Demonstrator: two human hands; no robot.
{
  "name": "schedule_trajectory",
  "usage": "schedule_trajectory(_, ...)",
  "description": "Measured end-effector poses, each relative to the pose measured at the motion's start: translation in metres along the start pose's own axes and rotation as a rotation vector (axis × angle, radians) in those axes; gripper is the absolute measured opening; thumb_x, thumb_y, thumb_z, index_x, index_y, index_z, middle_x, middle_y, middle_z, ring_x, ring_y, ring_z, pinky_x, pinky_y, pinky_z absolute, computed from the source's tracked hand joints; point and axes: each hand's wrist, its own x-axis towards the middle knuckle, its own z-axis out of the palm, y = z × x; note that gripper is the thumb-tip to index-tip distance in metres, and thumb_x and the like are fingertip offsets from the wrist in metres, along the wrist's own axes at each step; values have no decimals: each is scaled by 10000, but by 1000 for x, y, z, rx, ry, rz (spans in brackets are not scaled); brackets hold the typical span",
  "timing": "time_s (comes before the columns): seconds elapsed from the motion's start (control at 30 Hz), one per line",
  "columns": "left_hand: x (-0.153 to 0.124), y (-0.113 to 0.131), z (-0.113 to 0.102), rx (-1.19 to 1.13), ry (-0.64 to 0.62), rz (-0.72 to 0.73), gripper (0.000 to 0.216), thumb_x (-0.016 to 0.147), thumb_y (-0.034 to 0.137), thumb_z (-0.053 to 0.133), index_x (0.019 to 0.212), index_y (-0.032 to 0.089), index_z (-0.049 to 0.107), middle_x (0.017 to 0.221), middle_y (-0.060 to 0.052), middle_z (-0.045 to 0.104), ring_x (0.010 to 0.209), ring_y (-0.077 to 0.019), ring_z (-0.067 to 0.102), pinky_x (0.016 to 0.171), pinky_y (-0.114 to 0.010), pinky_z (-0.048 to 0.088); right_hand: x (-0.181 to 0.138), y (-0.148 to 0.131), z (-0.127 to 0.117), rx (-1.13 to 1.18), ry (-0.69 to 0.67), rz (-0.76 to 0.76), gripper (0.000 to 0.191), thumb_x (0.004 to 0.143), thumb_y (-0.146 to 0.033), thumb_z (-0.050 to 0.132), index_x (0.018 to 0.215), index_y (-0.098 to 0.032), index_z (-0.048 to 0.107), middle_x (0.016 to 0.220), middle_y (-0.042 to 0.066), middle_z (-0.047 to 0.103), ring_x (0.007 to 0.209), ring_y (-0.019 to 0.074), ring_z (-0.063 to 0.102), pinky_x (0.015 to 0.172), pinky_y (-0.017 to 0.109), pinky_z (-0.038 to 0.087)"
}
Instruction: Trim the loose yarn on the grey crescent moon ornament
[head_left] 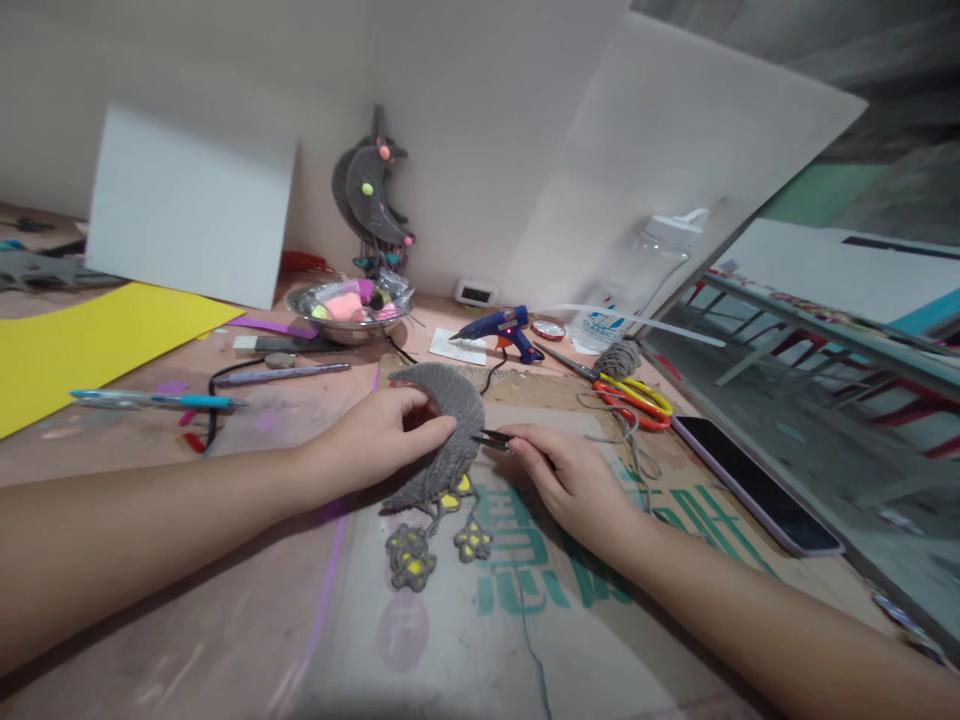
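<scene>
A grey yarn-wrapped crescent moon (pixel 450 425) lies on a cardboard sheet (pixel 525 600) with small grey-and-yellow flowers (pixel 411 556) dangling from its lower tip. My left hand (pixel 379 440) rests on the crescent's inner edge, fingers curled and pinching it. My right hand (pixel 570 480) grips dark tweezers (pixel 491 439), whose tips touch the crescent's right edge.
A blue glue gun (pixel 501 327), red and yellow scissors (pixel 634 398), a ball of grey yarn (pixel 619 357) and a phone (pixel 757 485) lie to the right. A metal bowl of pom-poms (pixel 349 310), pens (pixel 157 400), yellow paper (pixel 82 345) and finished moons (pixel 375 195) sit behind and left.
</scene>
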Motion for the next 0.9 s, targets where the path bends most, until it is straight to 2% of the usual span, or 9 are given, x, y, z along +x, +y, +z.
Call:
schedule_trajectory(0.3, -1, 2, -1, 19, 13, 16, 342, 816, 432, 473, 616, 162, 538, 604, 2, 560, 560, -141, 517, 508, -247, 343, 0, -2, -1, 49, -34, 5, 292, 937, -295, 353, 1038, -222, 617, 893, 18, 693, 778, 149, 628, 720, 248, 455)
schedule_trajectory(0.5, -1, 2, -1, -8, 9, 5, 337, 824, 430, 469, 646, 158, 556, 637, 1, 588, 605, -148, 541, 539, -245, 374, -2, 0, 0, 15, 16, -5, 283, 933, -285, 368, 1047, -216, 617, 918, 13, 697, 798, 145, 631, 729, 242, 453)
schedule_trajectory(0.9, -1, 1, -1, -32, -24, 9, 345, 837, 443, 461, 708, 152, 592, 685, -13, 619, 636, -158, 566, 557, -252, 392, 1, 0, 1, 5, 10, -22, 274, 931, -261, 375, 1041, -225, 622, 892, -2, 699, 769, 129, 635, 705, 226, 461)
